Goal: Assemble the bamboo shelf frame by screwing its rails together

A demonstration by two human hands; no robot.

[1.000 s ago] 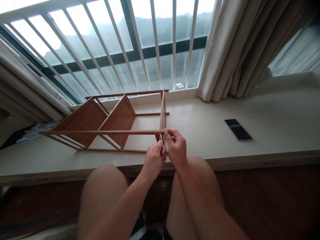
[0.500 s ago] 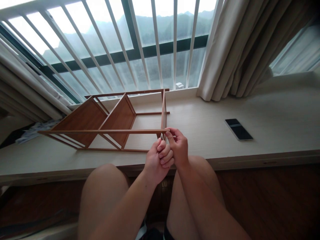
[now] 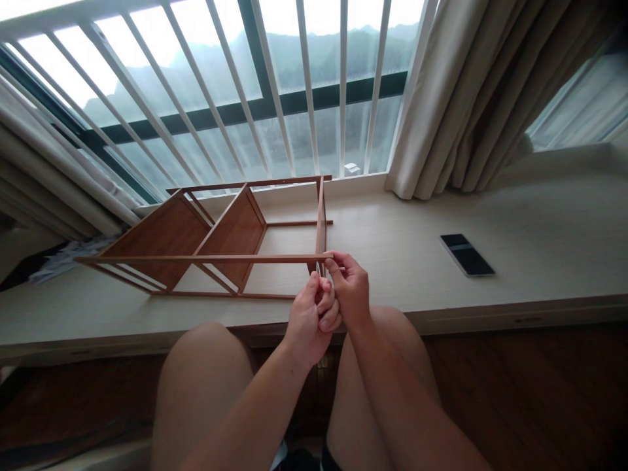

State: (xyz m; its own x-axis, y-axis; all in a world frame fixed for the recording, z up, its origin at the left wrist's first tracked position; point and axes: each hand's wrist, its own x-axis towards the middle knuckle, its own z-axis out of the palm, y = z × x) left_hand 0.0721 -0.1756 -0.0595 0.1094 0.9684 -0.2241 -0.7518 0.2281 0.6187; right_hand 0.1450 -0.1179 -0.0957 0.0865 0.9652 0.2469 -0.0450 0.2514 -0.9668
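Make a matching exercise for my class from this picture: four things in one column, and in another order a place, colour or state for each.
Things
1. Left hand
2. Phone
3. Right hand
4. Wooden rack

Descriptions
A. Reddish-brown, with flat panels
B. Closed around a thin, light-coloured piece
C. Holding the end of a rail
D. Flat on the pale ledge, apart from both hands

Pairs: 1-B, 2-D, 3-C, 4-A
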